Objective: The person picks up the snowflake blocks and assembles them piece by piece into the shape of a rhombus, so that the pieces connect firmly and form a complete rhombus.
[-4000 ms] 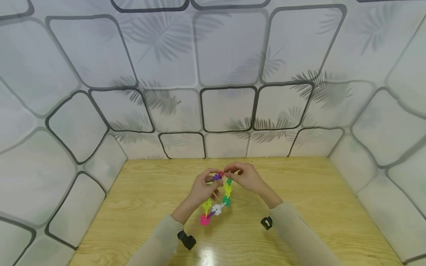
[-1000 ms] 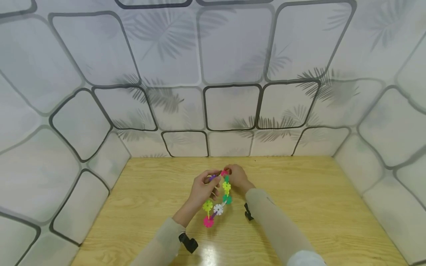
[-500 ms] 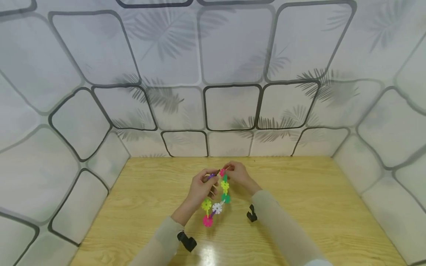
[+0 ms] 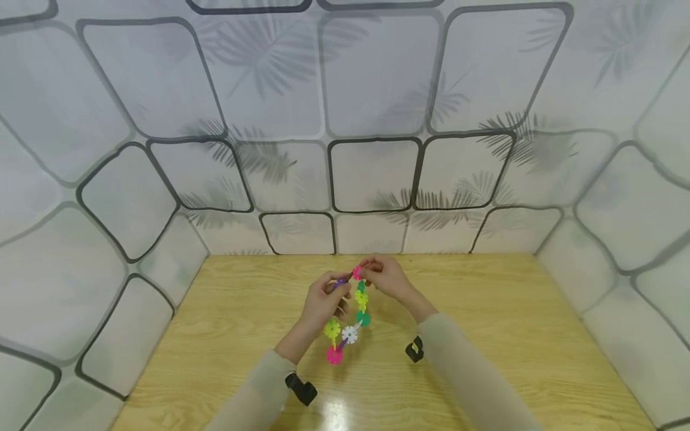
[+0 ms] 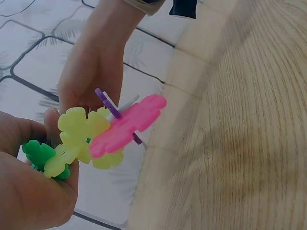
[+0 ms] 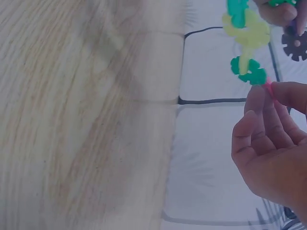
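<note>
A chain of plastic snowflake discs hangs in a loop between my hands, above the table. My left hand (image 4: 318, 304) pinches its upper left end by a purple disc (image 4: 340, 282). A pink disc (image 4: 357, 273) at the upper right end is pinched between thumb and fingers of my right hand (image 4: 392, 279). Lower down hang a yellow disc (image 4: 332, 328), a pink disc (image 4: 334, 355), a white disc (image 4: 349, 334) and a green disc (image 4: 363, 318). In the right wrist view a dark disc (image 6: 293, 47) sits by the left hand's fingertips. Whether it touches the right-hand pink disc cannot be told.
The wooden table (image 4: 485, 335) lies beneath both hands. A patterned cloth wall (image 4: 372, 176) closes off its back and sides. Black wrist mounts (image 4: 302, 389) are strapped over the sleeves.
Over the last second my right hand has turned and risen slightly, carrying the pink disc up and left. The hanging chain has shifted a little left. The left hand keeps its pinch.
</note>
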Action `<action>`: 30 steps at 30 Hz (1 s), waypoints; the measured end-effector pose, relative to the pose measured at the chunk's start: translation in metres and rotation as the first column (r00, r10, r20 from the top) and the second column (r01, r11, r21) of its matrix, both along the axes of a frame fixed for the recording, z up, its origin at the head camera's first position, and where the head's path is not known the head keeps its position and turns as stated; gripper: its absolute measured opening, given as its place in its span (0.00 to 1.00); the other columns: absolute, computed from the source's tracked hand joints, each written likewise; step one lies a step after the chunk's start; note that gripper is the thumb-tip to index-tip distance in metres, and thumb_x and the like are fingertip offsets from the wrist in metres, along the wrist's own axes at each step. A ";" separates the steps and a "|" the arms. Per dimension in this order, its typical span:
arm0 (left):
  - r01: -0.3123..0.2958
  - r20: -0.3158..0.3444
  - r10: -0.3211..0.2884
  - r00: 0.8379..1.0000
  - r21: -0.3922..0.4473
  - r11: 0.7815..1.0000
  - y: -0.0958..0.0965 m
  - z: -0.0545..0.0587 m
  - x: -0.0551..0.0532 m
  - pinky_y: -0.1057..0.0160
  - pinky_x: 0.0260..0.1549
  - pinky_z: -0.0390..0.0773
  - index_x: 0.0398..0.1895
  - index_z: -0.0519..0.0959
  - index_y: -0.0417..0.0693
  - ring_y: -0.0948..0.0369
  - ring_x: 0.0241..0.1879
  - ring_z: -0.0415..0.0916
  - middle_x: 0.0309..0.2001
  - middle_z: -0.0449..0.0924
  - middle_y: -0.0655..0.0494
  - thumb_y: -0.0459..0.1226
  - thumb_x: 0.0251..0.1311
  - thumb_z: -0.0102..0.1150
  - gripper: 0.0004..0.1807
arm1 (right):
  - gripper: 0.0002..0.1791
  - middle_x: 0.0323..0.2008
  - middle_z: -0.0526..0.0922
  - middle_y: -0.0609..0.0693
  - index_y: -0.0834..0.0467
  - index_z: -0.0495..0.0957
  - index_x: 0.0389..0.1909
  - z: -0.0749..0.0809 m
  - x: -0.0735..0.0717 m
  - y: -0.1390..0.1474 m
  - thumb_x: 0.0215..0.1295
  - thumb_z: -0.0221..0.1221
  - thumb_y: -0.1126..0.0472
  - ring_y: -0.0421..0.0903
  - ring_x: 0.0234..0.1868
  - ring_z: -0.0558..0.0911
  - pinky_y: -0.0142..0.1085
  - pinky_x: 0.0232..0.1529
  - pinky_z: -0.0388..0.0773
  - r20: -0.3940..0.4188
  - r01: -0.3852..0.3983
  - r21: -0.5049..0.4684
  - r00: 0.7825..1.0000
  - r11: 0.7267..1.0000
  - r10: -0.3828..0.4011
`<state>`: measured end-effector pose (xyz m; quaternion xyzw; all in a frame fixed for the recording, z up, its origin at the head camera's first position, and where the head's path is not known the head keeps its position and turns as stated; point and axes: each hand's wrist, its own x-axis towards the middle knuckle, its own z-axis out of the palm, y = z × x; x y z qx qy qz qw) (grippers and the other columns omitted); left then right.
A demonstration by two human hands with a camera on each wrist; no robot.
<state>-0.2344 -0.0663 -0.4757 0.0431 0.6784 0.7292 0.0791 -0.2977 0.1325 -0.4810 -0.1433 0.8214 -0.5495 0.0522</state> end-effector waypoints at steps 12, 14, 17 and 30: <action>0.007 0.023 -0.007 1.000 0.008 1.000 -0.001 -0.001 -0.003 0.69 0.18 0.80 0.66 0.77 0.41 0.64 0.19 0.78 0.30 0.81 0.56 0.35 0.76 0.60 0.19 | 0.11 0.40 0.90 0.57 0.61 0.82 0.54 0.017 0.010 0.001 0.78 0.61 0.59 0.49 0.36 0.86 0.37 0.33 0.79 -0.038 0.001 -0.030 0.999 1.000 -0.002; 0.012 0.027 -0.012 1.000 0.007 1.000 -0.001 -0.001 -0.003 0.69 0.18 0.79 0.66 0.77 0.40 0.64 0.19 0.78 0.30 0.81 0.57 0.35 0.76 0.60 0.19 | 0.11 0.40 0.90 0.57 0.61 0.82 0.54 0.019 0.011 0.002 0.78 0.61 0.59 0.50 0.35 0.86 0.38 0.33 0.79 -0.043 -0.007 -0.034 0.999 0.999 0.005; 0.018 0.029 -0.018 0.999 0.012 1.000 0.000 0.000 -0.003 0.69 0.18 0.79 0.66 0.77 0.40 0.65 0.19 0.78 0.29 0.80 0.58 0.35 0.76 0.59 0.19 | 0.10 0.40 0.90 0.56 0.60 0.82 0.53 0.021 0.013 0.002 0.78 0.61 0.59 0.52 0.36 0.86 0.37 0.32 0.78 -0.039 -0.003 -0.035 0.999 0.999 0.001; 0.005 0.036 -0.006 0.999 0.024 1.000 0.007 0.001 -0.002 0.70 0.16 0.77 0.65 0.77 0.39 0.65 0.18 0.77 0.29 0.80 0.58 0.33 0.75 0.59 0.18 | 0.12 0.40 0.89 0.61 0.60 0.84 0.54 0.030 0.017 0.007 0.79 0.61 0.59 0.43 0.32 0.84 0.35 0.31 0.78 -0.066 0.006 -0.033 0.998 0.999 -0.008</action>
